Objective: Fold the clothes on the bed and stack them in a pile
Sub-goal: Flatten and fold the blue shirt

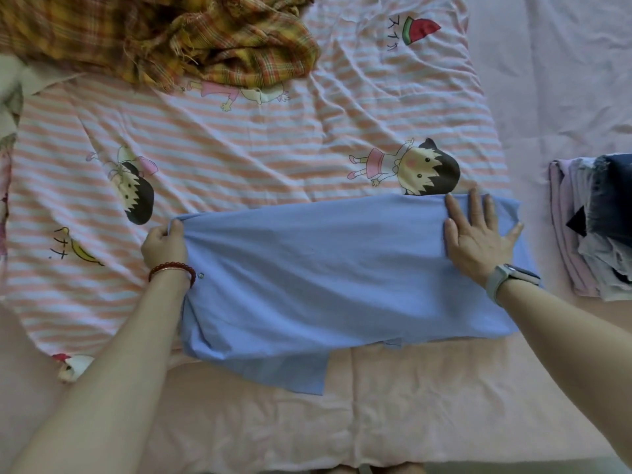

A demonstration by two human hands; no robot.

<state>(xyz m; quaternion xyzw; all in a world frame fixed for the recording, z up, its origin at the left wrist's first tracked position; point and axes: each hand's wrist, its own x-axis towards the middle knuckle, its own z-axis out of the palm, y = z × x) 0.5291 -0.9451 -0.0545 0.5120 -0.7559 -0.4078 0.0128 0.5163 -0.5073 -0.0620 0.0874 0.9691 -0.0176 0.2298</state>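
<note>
left hand (165, 246) grip on blue garment (328, 278) edge, right hand (478, 234) seemingly flat

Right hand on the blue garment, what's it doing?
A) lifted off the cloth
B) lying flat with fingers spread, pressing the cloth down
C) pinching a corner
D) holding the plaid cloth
B: the right hand lies flat, fingers straight and spread, on the right end of the blue garment, while the left hand pinches the opposite end.

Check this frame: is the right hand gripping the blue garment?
No, the right hand lies flat with straight fingers pressing the blue garment down, while the left hand pinches its other end.
</note>
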